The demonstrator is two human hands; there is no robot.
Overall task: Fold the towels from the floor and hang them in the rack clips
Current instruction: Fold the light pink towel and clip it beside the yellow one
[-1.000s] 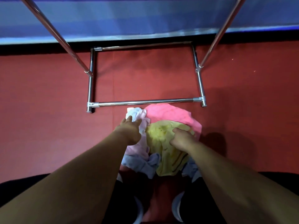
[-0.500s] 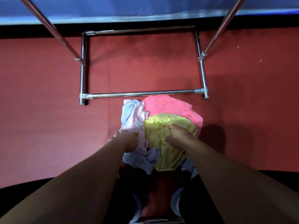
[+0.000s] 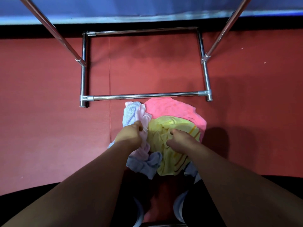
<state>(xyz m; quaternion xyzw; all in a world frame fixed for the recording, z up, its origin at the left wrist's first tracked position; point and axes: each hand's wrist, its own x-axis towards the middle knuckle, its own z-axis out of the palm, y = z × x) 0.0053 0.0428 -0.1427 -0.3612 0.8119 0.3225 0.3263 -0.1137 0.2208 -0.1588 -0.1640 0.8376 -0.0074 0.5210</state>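
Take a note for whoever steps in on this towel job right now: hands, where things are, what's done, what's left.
Hands: left hand grips the pale pink towel; right hand grips the yellow towel.
Things: both sit in one heap on the floor with a pink towel and a blue towel, just in front of the rack's base bar. Clips are out of view.
Done: nothing folded or hung in view.
Left: fold each towel and clip it.
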